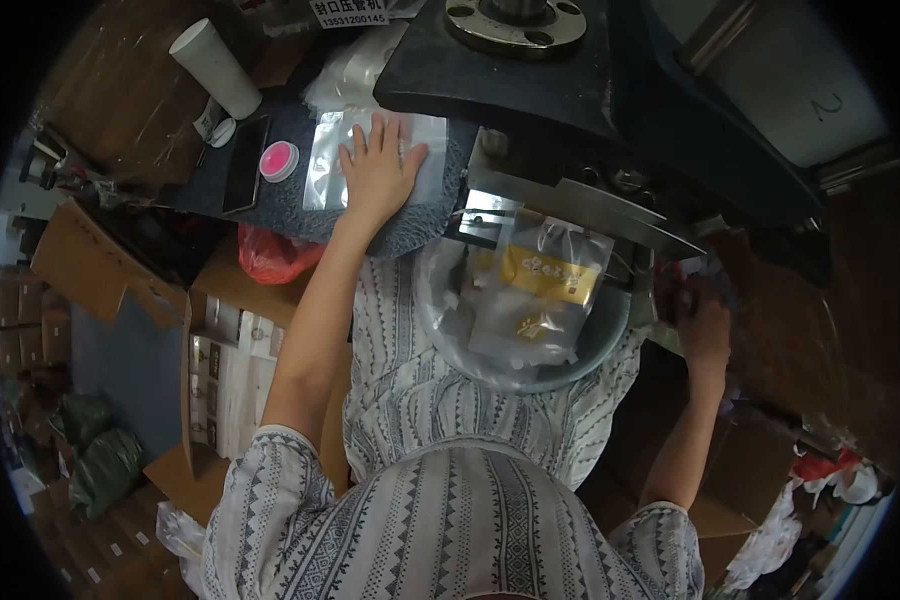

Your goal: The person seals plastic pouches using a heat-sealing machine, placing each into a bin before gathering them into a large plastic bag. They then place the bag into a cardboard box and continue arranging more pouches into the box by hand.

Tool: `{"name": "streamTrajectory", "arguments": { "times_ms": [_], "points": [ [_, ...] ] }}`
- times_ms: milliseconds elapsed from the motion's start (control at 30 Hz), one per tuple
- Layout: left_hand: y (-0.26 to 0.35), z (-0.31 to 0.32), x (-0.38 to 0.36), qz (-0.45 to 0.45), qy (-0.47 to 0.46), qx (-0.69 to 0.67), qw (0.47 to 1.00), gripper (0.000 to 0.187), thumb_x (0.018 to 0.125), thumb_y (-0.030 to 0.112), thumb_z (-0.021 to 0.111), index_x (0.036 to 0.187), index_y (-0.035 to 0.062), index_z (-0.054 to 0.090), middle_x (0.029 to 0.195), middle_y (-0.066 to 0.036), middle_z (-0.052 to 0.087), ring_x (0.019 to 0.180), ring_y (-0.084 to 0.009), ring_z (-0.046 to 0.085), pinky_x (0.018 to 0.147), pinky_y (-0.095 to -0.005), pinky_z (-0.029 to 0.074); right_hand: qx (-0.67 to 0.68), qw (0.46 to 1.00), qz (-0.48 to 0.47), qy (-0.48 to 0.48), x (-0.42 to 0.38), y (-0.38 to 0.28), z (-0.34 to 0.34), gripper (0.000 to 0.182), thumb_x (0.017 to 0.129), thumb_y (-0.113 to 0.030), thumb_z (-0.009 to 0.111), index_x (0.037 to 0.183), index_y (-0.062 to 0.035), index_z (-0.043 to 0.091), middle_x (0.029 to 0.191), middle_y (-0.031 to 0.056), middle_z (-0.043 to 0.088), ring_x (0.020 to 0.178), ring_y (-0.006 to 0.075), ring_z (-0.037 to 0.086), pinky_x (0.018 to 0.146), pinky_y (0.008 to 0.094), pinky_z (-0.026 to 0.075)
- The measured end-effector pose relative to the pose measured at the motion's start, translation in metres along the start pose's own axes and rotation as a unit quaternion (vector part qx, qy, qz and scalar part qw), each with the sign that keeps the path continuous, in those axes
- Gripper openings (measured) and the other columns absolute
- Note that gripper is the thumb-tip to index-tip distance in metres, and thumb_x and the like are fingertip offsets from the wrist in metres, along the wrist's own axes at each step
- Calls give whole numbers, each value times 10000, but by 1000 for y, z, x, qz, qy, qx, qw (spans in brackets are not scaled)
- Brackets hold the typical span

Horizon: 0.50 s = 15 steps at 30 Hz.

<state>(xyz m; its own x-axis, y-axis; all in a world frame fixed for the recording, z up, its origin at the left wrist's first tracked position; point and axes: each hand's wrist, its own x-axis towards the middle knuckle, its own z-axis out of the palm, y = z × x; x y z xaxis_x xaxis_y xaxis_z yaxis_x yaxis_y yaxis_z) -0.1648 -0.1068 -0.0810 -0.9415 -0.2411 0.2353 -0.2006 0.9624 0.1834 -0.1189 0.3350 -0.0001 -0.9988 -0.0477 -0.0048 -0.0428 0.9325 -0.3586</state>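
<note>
lying flat with its fingers spread, the left hand (382,170) presses down on a clear plastic bag (323,165), its palm open and gripping nothing. the bag is on the table (395,235), near the front edge, with more loose plastic (353,75) just beyond it. to the left of the bag sits a small round jar (279,160) with a pink top, then a dark phone (247,165), and farther back a tall white cup (215,68) leans at a tilt. the right hand (703,318) is lowered on the far side of the machine (490,85), fingers bent; it is dim there, so i cannot tell whether it grips anything. between the two arms a basin (432,345) sits at the person's lap, holding clear packets (545,280) with yellow labels, piled up above its rim near the machine's metal plate (610,208). a red bag (275,258) hangs below the table's edge at left, above an open cardboard box (200,480) with pale packs (235,375) inside.
</note>
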Motion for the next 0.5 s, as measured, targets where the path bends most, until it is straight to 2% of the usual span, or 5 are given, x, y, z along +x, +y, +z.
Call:
{"name": "streamTrajectory", "arguments": {
  "times_ms": [133, 300, 367, 433, 500],
  "points": [
    [11, -34, -68, 38, 9, -35, 999, 568, 901, 374, 503, 1362, 64, 385, 1440, -216, 300, 1332, -430, 243, 1059, -583, 154, 44, 991, -105, 64, -2, -14, -4, 198, 830, -9, 535, 1021, -40, 577, 974, 189, 631, 868, 327, 633, 735, 385, 490],
    [22, -58, -130, 135, 70, -45, 987, 352, 852, 148, 588, 1188, 50, 547, 1264, -209, 501, 1207, -377, 434, 996, -496, 303, 263, 964, -26, 41, -15, -30, -15, 159, 825, -29, 609, 979, -15, 572, 918, 158, 666, 787, 225, 653, 711, 298, 495],
    [17, -75, -135, 34, 41, -143, 988, 214, 790, 31, 615, 1003, 48, 629, 983, -144, 625, 945, -323, 586, 815, -387, 442, 367, 930, -14, 26, -20, -42, -12, 146, 818, -12, 630, 950, -10, 568, 930, 143, 675, 787, 175, 651, 704, 268, 491],
    [32, -90, -142, 28, 75, -170, 982, 188, 780, 15, 612, 963, 49, 639, 896, -118, 622, 833, -310, 593, 728, -367, 455, 526, 847, -73, -28, -27, -71, -6, 128, 804, 0, 658, 877, -11, 554, 947, 115, 684, 799, 124, 632, 705, 247, 495],
    [49, -106, -147, 22, 110, -195, 974, 166, 770, 0, 608, 923, 51, 649, 810, -92, 619, 721, -297, 601, 641, -347, 468, 487, 862, -134, -40, -32, -104, -3, 130, 806, -3, 661, 866, -13, 546, 957, 113, 684, 806, 120, 631, 712, 254, 499]
  ]
}}
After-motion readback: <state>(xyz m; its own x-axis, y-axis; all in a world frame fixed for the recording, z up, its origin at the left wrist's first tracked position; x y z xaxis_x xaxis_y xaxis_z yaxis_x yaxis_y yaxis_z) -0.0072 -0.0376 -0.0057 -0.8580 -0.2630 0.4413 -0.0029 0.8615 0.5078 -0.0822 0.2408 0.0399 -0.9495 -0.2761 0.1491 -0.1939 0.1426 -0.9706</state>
